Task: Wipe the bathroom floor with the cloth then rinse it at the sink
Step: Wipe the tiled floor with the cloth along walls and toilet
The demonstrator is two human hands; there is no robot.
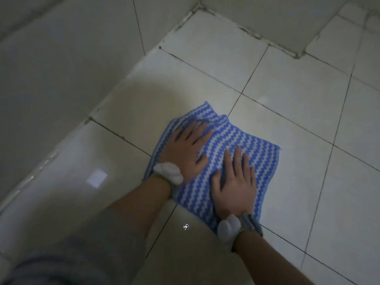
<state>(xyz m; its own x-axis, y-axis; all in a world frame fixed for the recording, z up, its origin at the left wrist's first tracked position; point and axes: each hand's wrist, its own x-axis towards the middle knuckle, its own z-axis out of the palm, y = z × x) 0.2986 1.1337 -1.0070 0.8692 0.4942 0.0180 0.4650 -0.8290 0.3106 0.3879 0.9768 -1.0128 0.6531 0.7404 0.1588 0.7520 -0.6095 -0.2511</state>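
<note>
A blue and white zigzag-striped cloth [246,140] lies spread on the pale tiled bathroom floor [287,83], a little below the middle of the view. My left hand [188,150] presses flat on the cloth's left part, fingers apart and pointing up-right. My right hand [236,182] lies flat on its lower middle, fingers spread and pointing away from me. Both palms rest on top of the cloth without gripping it. Each wrist carries a white band. No sink is in view.
A tiled wall [61,79] rises along the left, meeting the floor in a diagonal edge. A wall corner [267,19] juts in at the top right. My grey-clad knee [61,264] fills the bottom left. The floor near it looks wet and shiny [96,177].
</note>
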